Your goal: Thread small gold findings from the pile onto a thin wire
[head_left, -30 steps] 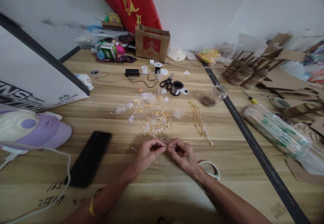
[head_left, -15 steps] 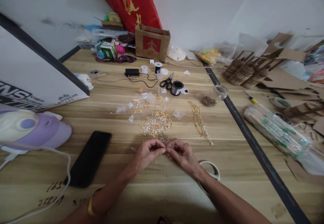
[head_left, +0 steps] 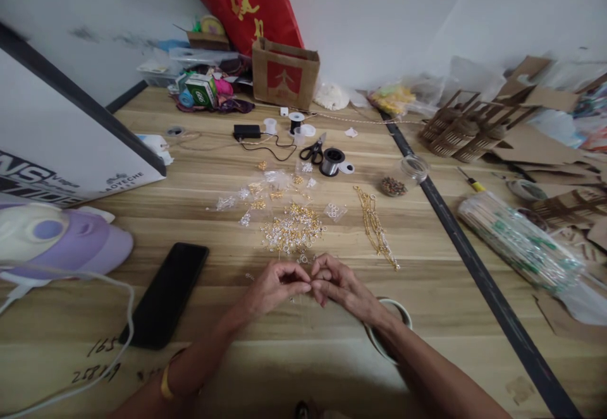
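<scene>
My left hand and my right hand meet fingertip to fingertip just in front of a pile of small gold and silver pieces. Both are closed in a pinch; whatever lies between the fingertips is too small to make out. Gold and silver chains lie to the right of the pile. Beyond it are small clear bags of findings, and a little bag of rings sits at its right. Under my right forearm is a roll of pale tape, partly covered.
A black phone lies left of my hands. Scissors, a wire spool and a jar of beads stand farther back. On the right are packed sticks; at left, a white box and purple toy.
The fingers of my right hand have shifted, with some now spread a little behind the pinch. My left hand has stayed nearly in place. The camera view has moved slightly.
</scene>
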{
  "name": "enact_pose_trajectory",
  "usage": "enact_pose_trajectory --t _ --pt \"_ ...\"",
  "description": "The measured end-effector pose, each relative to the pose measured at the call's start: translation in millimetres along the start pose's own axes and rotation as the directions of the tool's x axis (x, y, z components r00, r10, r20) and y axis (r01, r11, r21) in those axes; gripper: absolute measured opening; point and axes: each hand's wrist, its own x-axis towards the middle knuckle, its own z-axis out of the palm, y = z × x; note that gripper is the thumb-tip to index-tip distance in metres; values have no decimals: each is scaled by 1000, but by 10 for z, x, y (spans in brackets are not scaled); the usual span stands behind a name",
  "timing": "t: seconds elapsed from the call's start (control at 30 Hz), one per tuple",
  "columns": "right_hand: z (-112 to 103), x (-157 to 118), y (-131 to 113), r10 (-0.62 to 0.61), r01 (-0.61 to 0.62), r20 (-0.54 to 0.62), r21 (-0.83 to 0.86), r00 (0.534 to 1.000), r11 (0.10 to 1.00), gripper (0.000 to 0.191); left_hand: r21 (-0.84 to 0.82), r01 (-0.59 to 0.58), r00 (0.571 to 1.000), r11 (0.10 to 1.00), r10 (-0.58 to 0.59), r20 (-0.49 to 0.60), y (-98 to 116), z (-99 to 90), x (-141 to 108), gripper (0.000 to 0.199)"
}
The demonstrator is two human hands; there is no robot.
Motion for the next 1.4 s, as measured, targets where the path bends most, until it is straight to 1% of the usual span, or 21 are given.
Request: enact_pose_trajectory --t 0.23,0.57,0.7,0.8,0.9,1.0,1.1,1.2,1.33,1.4 --pt "8 4 -14 -1 0 31 26 1000 1000 29 65 3 1000 998 -1 -24 70 11 -11 14" --pt "9 7 -25 12 -12 31 17 999 1000 33 104 -27 999 994 25 24 73 -26 -23 16" --pt "21 4 -26 11 -11 33 9 999 1000 33 158 -32 999 987 28 31 110 -25 -39 17" --pt "26 -12 -18 16 -15 30 -33 999 999 32 232 -42 999 972 40 11 154 -15 -55 15" --pt "16 -32 -7 4 0 35 -120 999 993 32 313 -64 998 948 63 14 202 -11 -75 14" --pt "-12 -46 -14 -17 21 22 -202 1000 979 33 382 -44 999 923 36 28 231 -21 -102 15" --pt "-44 -57 -39 -46 41 -14 -284 999 958 36 470 -15 1000 883 7 20 225 -37 -126 16" --pt "-71 -71 -62 -94 71 -38 -404 995 912 36 591 -38 999 805 34 17 191 -55 -135 16" --pt "-86 -92 -82 -130 81 -49 -555 990 828 37 725 -99 995 682 50 88 134 -76 -142 17" --pt "-83 -95 -89 -153 73 -84 -598 985 798 36 778 -139 990 613 62 128 123 -83 -152 18"
